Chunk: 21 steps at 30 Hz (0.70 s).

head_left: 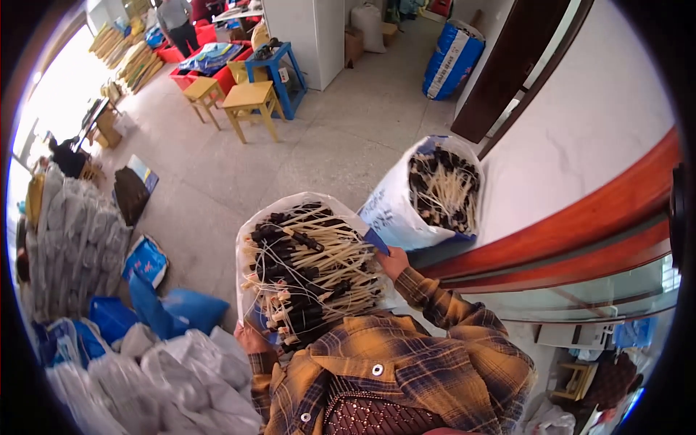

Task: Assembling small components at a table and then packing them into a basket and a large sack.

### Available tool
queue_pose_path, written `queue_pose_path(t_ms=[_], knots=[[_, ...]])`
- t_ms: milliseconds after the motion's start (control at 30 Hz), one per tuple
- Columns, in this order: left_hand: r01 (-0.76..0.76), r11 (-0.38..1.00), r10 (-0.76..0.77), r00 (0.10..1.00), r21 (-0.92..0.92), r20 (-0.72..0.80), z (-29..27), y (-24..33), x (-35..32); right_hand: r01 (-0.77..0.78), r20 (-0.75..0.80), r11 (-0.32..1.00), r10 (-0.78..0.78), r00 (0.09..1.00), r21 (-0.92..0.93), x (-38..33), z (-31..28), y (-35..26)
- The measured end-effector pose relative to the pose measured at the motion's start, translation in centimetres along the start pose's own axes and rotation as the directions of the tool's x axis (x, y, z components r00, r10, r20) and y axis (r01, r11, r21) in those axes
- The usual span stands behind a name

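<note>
In front of my body stands a large white woven sack [245, 226], its mouth wide open. Inside it lie many bundles of thin pale strands [348, 254] with black sleeve-like pieces and loose white ties; their exact kind I cannot make out. My right hand [393, 262] is closed on the sack's rim at the right, where a blue strip shows. Low on the opposite side, my left hand [251, 338] grips the rim, its fingers partly hidden. Plaid sleeves cover both forearms.
A second filled white sack [384, 210] leans by the wall to the right, near a red-brown wooden edge [565, 235]. Grey sacks [72, 246] and blue bags [192, 308] are piled left. Ahead are yellow stools [249, 94], a blue stand [290, 80], red crates and a standing person [176, 22].
</note>
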<state>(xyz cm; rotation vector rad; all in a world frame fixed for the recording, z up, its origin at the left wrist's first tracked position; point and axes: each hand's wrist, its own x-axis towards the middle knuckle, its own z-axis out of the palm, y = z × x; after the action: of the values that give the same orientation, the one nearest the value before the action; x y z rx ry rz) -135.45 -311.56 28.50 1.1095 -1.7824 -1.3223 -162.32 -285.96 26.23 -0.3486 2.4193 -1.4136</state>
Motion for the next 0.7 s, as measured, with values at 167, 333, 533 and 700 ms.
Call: queue_pose_path(t_ms=[167,333,533,700], knots=[[-0.045,0.995,0.031,0.987,0.083,0.159,1.9,-0.5,14.9,-0.126,-0.204,0.991,0.131,0.970,0.039,5.2,4.7,-4.2],[0.033,0.993,0.008,0.942,-0.116,0.335,9.3,5.6,30.2,-0.163,-0.423,0.986,0.128,0.897,-0.046,15.7,8.6,-4.8],[0.033,0.974,0.081,0.875,-0.226,0.478,22.7,7.2,46.3,-0.181,-0.561,0.965,0.258,0.787,0.189,28.2,9.6,-6.0],[-0.135,0.982,0.185,0.811,-0.129,0.556,42.9,10.6,64.4,-0.071,-0.635,0.934,0.292,0.715,0.349,47.0,6.6,-8.2]])
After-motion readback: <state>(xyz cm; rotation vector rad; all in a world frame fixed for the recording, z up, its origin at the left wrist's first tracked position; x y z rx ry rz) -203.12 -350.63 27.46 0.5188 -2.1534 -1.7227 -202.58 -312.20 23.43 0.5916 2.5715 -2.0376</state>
